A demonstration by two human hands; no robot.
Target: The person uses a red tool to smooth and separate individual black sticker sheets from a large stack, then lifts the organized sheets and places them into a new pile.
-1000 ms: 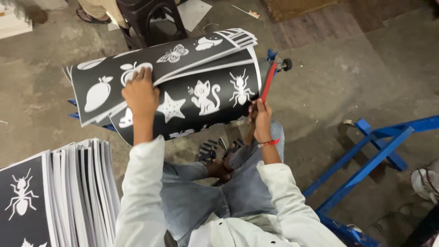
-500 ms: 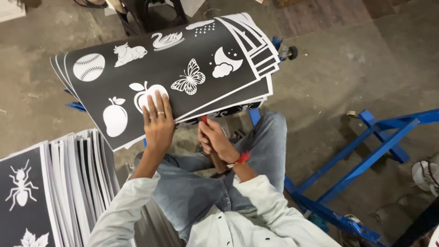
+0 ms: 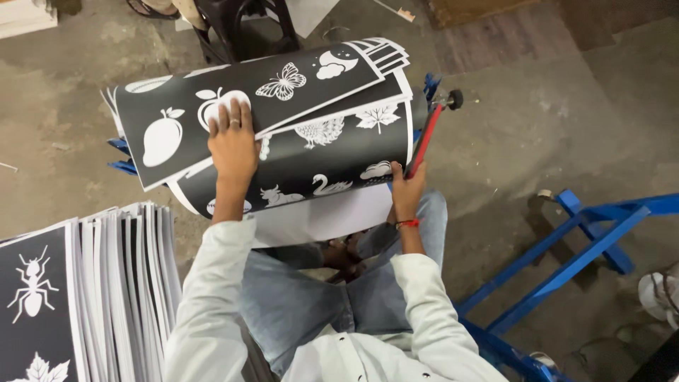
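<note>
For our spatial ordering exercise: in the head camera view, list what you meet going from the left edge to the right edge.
Stack of black-and-white picture sheets → left hand on the black sheet with fruit and butterfly shapes → right hand → red-handled tool → blue metal frame.

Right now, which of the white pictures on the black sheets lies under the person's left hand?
The apple on the top sheet: the left hand rests flat on it, covering its lower part. The mango and the butterfly lie uncovered on either side.
</note>
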